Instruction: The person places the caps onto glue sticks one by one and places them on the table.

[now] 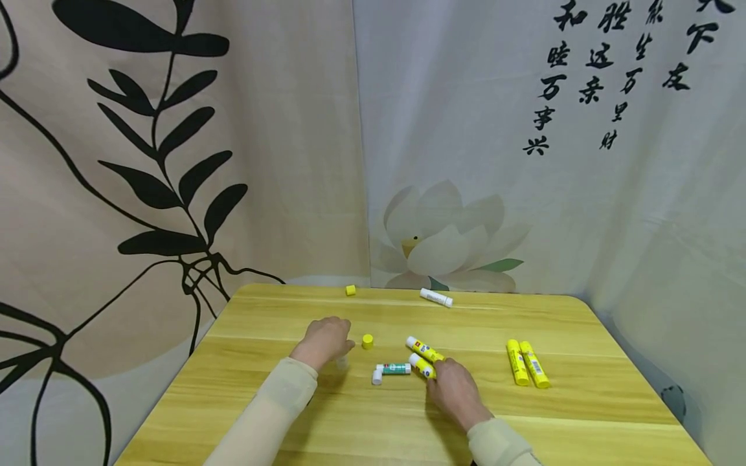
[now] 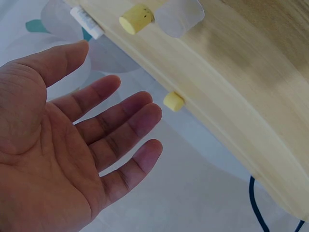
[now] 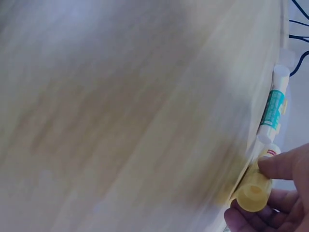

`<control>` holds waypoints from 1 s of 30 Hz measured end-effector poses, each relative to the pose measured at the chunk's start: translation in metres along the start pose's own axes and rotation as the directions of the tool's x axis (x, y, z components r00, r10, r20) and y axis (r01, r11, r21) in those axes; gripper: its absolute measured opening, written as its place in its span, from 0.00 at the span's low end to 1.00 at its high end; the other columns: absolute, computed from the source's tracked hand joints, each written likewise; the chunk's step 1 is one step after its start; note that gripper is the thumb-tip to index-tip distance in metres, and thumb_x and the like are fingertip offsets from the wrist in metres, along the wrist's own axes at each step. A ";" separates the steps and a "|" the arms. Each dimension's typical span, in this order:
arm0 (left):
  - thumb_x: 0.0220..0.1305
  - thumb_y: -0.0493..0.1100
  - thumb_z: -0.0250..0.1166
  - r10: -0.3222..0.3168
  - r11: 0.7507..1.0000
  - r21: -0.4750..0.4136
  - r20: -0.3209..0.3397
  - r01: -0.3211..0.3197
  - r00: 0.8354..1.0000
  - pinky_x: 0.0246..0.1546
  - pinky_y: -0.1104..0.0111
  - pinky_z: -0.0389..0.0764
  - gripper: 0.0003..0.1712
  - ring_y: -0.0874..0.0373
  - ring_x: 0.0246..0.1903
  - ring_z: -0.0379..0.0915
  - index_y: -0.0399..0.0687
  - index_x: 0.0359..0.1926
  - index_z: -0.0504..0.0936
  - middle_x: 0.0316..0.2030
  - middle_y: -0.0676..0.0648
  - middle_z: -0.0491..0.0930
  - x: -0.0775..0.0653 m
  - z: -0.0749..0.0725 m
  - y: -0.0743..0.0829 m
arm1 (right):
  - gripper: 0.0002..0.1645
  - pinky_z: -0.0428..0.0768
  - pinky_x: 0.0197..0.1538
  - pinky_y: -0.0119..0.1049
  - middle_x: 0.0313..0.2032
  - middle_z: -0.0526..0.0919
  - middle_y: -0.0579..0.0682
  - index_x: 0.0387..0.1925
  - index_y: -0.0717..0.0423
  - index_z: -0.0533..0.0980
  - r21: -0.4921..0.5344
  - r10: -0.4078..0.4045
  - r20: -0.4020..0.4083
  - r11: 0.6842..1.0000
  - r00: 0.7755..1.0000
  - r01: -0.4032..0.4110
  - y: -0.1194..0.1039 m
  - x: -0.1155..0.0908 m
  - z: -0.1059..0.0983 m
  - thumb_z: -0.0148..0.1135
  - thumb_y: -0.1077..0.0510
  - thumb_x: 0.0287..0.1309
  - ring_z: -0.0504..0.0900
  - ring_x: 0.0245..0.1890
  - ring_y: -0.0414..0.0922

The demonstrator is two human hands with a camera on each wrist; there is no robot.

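Note:
My left hand (image 1: pixel 326 340) hovers above the table, palm showing and fingers loosely spread in the left wrist view, with nothing held. A yellow cap (image 1: pixel 367 341) lies just beyond its fingers, and a translucent cap (image 2: pixel 179 17) stands under the hand. With thumb and fingers, my right hand (image 1: pixel 458 393) pinches a yellow glue stick (image 1: pixel 422 366); its hollow yellow end shows in the right wrist view. Close beside it lies another yellow glue stick (image 1: pixel 424 348), partly hidden by the hand. A green-and-white glue stick (image 1: pixel 396 369) lies left of these, by a small white piece (image 1: pixel 377 377).
Two yellow glue sticks (image 1: pixel 517 362) lie side by side at the right of the wooden table (image 1: pixel 600 414). Near the back edge are a white tube (image 1: pixel 436 298) and a small yellow cap (image 1: pixel 350 290). Printed curtains hang behind the table.

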State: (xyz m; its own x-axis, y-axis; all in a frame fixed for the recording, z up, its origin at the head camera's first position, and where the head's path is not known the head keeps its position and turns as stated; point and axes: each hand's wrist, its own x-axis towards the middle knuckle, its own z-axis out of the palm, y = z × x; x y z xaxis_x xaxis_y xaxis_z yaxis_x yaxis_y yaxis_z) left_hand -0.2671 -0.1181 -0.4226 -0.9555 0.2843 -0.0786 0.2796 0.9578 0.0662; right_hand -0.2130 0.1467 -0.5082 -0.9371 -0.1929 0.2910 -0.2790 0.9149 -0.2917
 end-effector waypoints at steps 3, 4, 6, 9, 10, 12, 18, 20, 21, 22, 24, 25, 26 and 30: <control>0.66 0.51 0.67 -0.004 1.000 -0.001 0.010 0.004 1.000 0.43 0.53 0.81 0.20 0.48 0.43 0.80 0.42 0.50 0.81 0.40 0.44 0.82 0.001 0.000 0.000 | 0.06 0.73 0.25 0.39 0.23 0.70 0.48 0.28 0.62 0.77 0.015 0.015 0.015 1.000 1.000 -0.015 -0.002 0.000 -0.002 0.67 0.63 0.49 0.68 0.21 0.42; 0.66 0.52 0.67 -0.006 1.000 -0.001 0.012 0.006 1.000 0.43 0.53 0.81 0.20 0.48 0.44 0.80 0.42 0.51 0.81 0.41 0.44 0.82 0.002 0.000 0.000 | 0.06 0.73 0.25 0.39 0.23 0.70 0.48 0.29 0.63 0.78 0.022 0.021 0.020 1.000 1.000 -0.021 -0.002 -0.001 -0.002 0.67 0.63 0.50 0.68 0.21 0.42; 0.67 0.51 0.67 -0.005 1.000 -0.003 0.014 0.005 1.000 0.43 0.53 0.81 0.21 0.48 0.44 0.80 0.42 0.52 0.81 0.41 0.44 0.82 0.002 0.000 -0.001 | 0.07 0.73 0.25 0.39 0.24 0.71 0.48 0.31 0.64 0.78 0.036 0.029 0.027 0.999 0.999 -0.030 -0.003 -0.001 -0.004 0.67 0.63 0.51 0.69 0.21 0.42; 0.67 0.52 0.66 -0.004 1.000 0.003 0.016 0.004 1.000 0.43 0.53 0.81 0.21 0.48 0.44 0.79 0.42 0.52 0.80 0.41 0.45 0.82 0.003 0.001 -0.001 | 0.08 0.73 0.25 0.39 0.24 0.72 0.49 0.33 0.65 0.79 0.050 0.034 0.025 0.998 0.999 -0.035 -0.003 -0.001 -0.006 0.67 0.63 0.51 0.69 0.22 0.42; 0.67 0.52 0.66 -0.003 1.000 0.003 0.016 0.003 1.000 0.43 0.53 0.81 0.21 0.48 0.44 0.80 0.42 0.53 0.80 0.41 0.45 0.82 0.003 0.001 -0.001 | 0.08 0.73 0.25 0.39 0.24 0.72 0.49 0.33 0.65 0.79 0.052 0.031 0.018 0.998 0.999 -0.032 -0.004 -0.002 -0.007 0.67 0.63 0.51 0.70 0.22 0.42; 0.67 0.51 0.66 0.001 1.000 0.000 0.014 -0.001 1.000 0.42 0.53 0.82 0.21 0.48 0.43 0.80 0.42 0.52 0.81 0.41 0.45 0.82 0.003 0.002 -0.001 | 0.08 0.74 0.25 0.40 0.23 0.73 0.49 0.32 0.65 0.79 0.050 0.028 0.003 0.998 1.000 -0.028 -0.004 -0.002 -0.008 0.67 0.64 0.51 0.70 0.22 0.43; 0.66 0.51 0.67 0.005 1.000 0.000 0.017 -0.005 1.000 0.40 0.54 0.82 0.18 0.50 0.41 0.80 0.42 0.48 0.81 0.37 0.46 0.81 0.005 0.003 0.000 | 0.08 0.75 0.24 0.42 0.23 0.74 0.50 0.32 0.66 0.80 0.044 0.041 -0.026 0.998 0.999 -0.040 -0.006 -0.001 -0.010 0.68 0.64 0.50 0.72 0.21 0.44; 0.66 0.51 0.67 0.003 1.000 0.006 0.022 -0.004 1.000 0.40 0.55 0.82 0.18 0.51 0.40 0.80 0.43 0.48 0.81 0.36 0.47 0.81 0.005 0.004 0.001 | 0.08 0.75 0.24 0.41 0.23 0.74 0.50 0.33 0.66 0.80 0.048 0.049 -0.025 0.998 0.998 -0.048 -0.007 0.000 -0.011 0.68 0.64 0.51 0.72 0.22 0.44; 0.66 0.51 0.67 0.003 1.000 0.009 0.023 -0.003 1.000 0.39 0.55 0.82 0.17 0.51 0.39 0.80 0.43 0.47 0.81 0.36 0.47 0.81 0.005 0.005 0.001 | 0.08 0.75 0.25 0.41 0.23 0.74 0.50 0.33 0.66 0.80 0.052 0.052 -0.024 0.997 0.998 -0.051 -0.007 0.000 -0.011 0.68 0.64 0.51 0.72 0.22 0.44; 0.66 0.51 0.67 0.002 1.000 0.012 0.025 -0.003 1.000 0.39 0.55 0.82 0.17 0.51 0.39 0.80 0.43 0.47 0.81 0.36 0.47 0.81 0.006 0.005 0.001 | 0.09 0.75 0.25 0.41 0.23 0.74 0.51 0.33 0.66 0.80 0.054 0.054 -0.023 0.997 0.998 -0.053 -0.007 0.000 -0.012 0.68 0.64 0.51 0.72 0.22 0.44; 0.66 0.51 0.67 0.004 1.000 0.012 0.028 -0.004 1.000 0.38 0.56 0.82 0.16 0.52 0.38 0.79 0.43 0.46 0.81 0.34 0.47 0.80 0.006 0.005 0.002 | 0.09 0.75 0.25 0.41 0.23 0.74 0.51 0.33 0.66 0.80 0.054 0.055 -0.025 0.997 0.998 -0.054 -0.008 0.000 -0.013 0.69 0.63 0.51 0.72 0.22 0.44; 0.66 0.51 0.67 0.006 1.000 0.013 0.030 -0.006 1.000 0.38 0.56 0.82 0.16 0.52 0.37 0.79 0.43 0.46 0.81 0.34 0.47 0.80 0.006 0.006 0.002 | 0.09 0.75 0.25 0.42 0.23 0.74 0.51 0.33 0.66 0.80 0.053 0.054 -0.027 0.997 0.998 -0.052 -0.008 0.000 -0.013 0.69 0.63 0.51 0.73 0.22 0.44; 0.66 0.51 0.67 0.009 1.000 0.015 0.030 -0.009 1.000 0.37 0.56 0.82 0.16 0.52 0.37 0.79 0.43 0.45 0.81 0.33 0.47 0.80 0.006 0.006 0.002 | 0.09 0.76 0.25 0.42 0.23 0.75 0.51 0.33 0.66 0.80 0.050 0.052 -0.029 0.997 0.998 -0.050 -0.008 0.000 -0.014 0.69 0.64 0.51 0.73 0.22 0.44; 0.66 0.50 0.67 0.028 0.999 0.023 0.025 -0.028 0.999 0.37 0.57 0.82 0.14 0.53 0.35 0.78 0.44 0.43 0.81 0.32 0.48 0.79 0.007 0.010 0.003 | 0.07 0.75 0.25 0.42 0.23 0.74 0.51 0.31 0.65 0.79 0.048 0.045 -0.039 0.998 0.998 -0.043 -0.008 -0.002 -0.016 0.68 0.65 0.49 0.72 0.22 0.44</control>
State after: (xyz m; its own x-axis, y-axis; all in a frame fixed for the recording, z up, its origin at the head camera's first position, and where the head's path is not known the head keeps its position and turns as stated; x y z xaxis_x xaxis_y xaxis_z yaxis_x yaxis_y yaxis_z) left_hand -0.2720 -0.1132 -0.4325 -0.9447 0.3116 -0.1019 0.3085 0.9501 0.0455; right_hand -0.2058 0.1457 -0.4917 -0.9400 -0.1375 0.3123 -0.2478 0.9043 -0.3475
